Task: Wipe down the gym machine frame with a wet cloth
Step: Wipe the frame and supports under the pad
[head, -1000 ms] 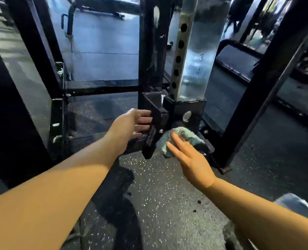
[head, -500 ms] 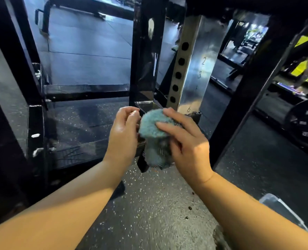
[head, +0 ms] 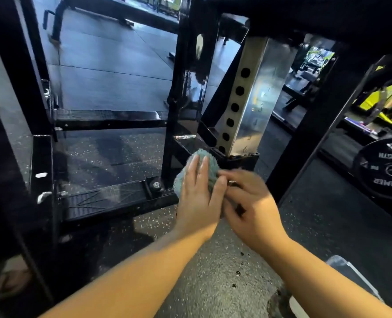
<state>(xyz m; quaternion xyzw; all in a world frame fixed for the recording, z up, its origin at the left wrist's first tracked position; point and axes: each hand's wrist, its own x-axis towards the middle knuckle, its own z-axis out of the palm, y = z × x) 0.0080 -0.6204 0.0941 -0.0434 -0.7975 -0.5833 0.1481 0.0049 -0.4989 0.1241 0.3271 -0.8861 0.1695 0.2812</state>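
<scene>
A fluffy teal cloth (head: 202,153) was pressed against the base of the glossy black steel machine frame (head: 186,88) by straight, unclenched fingers of the left hand (head: 197,203), while the grip of the blurred right hand (head: 252,207) could not be told.

Teal cloth (head: 211,163), glossy black frame (head: 186,99), white-speckled floor (head: 213,283)

floor (head: 213,283) — speckled dark rubber | standing on it — black machine frame (head: 103,200)
</scene>
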